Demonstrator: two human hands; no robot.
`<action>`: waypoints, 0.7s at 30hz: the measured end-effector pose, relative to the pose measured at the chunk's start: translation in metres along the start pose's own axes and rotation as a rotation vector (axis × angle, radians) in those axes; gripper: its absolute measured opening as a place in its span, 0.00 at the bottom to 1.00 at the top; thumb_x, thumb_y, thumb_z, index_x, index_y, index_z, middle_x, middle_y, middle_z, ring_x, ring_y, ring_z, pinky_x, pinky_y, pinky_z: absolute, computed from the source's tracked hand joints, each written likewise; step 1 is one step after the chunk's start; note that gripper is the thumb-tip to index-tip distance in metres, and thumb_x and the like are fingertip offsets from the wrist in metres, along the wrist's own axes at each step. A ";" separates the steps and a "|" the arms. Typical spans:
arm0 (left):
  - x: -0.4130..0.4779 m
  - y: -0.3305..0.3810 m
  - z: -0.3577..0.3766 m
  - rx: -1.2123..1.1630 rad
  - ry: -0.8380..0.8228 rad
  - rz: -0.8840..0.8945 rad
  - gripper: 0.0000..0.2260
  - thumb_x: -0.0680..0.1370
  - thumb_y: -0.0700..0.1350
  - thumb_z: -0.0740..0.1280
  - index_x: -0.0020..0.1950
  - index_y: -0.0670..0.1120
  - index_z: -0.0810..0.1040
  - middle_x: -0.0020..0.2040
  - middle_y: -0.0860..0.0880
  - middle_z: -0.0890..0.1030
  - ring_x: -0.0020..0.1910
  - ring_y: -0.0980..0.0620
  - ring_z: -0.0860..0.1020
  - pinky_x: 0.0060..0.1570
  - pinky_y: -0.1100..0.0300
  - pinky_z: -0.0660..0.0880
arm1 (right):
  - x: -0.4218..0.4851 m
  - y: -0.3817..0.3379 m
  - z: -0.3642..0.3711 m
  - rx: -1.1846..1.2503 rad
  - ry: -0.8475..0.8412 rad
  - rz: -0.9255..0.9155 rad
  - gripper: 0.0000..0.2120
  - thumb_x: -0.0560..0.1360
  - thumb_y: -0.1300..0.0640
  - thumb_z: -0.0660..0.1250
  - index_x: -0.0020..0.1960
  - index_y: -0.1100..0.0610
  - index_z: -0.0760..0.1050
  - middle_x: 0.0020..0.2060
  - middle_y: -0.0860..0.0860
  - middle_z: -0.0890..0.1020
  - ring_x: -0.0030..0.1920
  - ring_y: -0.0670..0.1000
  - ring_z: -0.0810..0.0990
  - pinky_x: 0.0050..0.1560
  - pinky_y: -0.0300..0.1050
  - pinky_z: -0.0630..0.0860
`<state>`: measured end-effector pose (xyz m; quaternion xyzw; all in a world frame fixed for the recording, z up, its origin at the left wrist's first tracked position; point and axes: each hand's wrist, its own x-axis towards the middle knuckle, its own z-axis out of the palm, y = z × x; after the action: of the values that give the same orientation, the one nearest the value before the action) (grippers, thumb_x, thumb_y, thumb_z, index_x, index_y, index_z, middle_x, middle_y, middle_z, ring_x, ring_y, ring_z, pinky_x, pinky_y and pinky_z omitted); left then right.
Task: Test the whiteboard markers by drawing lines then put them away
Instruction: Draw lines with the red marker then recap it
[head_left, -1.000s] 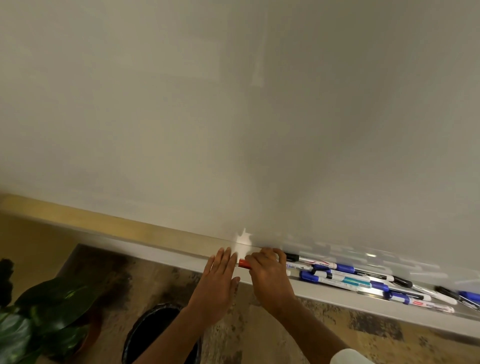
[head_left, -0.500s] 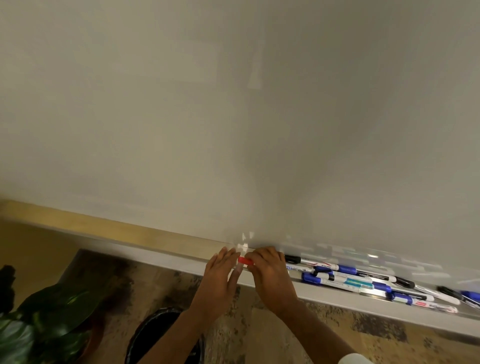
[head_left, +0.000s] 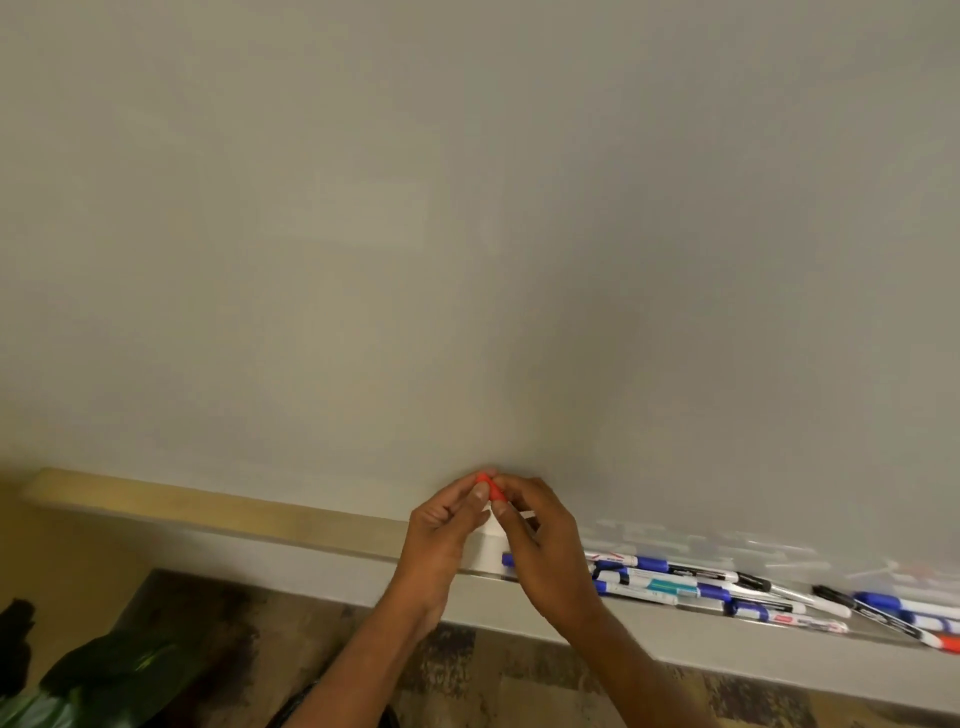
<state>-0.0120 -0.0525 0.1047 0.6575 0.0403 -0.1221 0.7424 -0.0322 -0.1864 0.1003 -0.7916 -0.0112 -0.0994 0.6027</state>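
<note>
A marker with a red cap is held up in front of the blank whiteboard, just above the tray. My left hand pinches the red cap end from the left. My right hand grips the marker's body, which its fingers mostly hide. Several more markers with blue, black and teal parts lie in a loose pile in the marker tray to the right of my hands.
A dark green leafy plant stands at the bottom left, below the tray. The floor beneath is mottled brown. A wooden strip runs along the board's lower edge on the left.
Both hands have lifted the red-capped marker off the tray and up in front of the board. The left hand went from lying flat to pinching the cap.
</note>
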 end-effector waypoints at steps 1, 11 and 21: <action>-0.003 0.011 0.005 -0.030 -0.024 0.000 0.14 0.82 0.46 0.67 0.67 0.46 0.82 0.61 0.46 0.85 0.64 0.48 0.81 0.72 0.47 0.72 | -0.001 -0.012 -0.006 0.006 0.013 0.031 0.09 0.80 0.53 0.64 0.57 0.39 0.75 0.51 0.36 0.81 0.55 0.41 0.79 0.52 0.29 0.74; -0.043 0.118 0.060 -0.177 -0.317 0.097 0.15 0.86 0.47 0.59 0.64 0.38 0.76 0.67 0.39 0.80 0.49 0.44 0.80 0.44 0.49 0.78 | -0.011 -0.127 -0.083 0.246 -0.044 0.141 0.11 0.81 0.52 0.64 0.47 0.56 0.81 0.33 0.53 0.82 0.32 0.48 0.77 0.31 0.36 0.73; -0.083 0.182 0.109 -0.196 -0.424 0.179 0.15 0.85 0.45 0.59 0.63 0.38 0.78 0.64 0.38 0.82 0.66 0.41 0.79 0.66 0.50 0.76 | -0.022 -0.193 -0.138 0.394 -0.070 0.223 0.18 0.80 0.46 0.63 0.38 0.55 0.78 0.29 0.53 0.76 0.25 0.47 0.69 0.25 0.37 0.62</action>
<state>-0.0605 -0.1300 0.3133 0.5431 -0.1633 -0.1865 0.8022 -0.1006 -0.2636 0.3149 -0.6577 0.0364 -0.0007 0.7524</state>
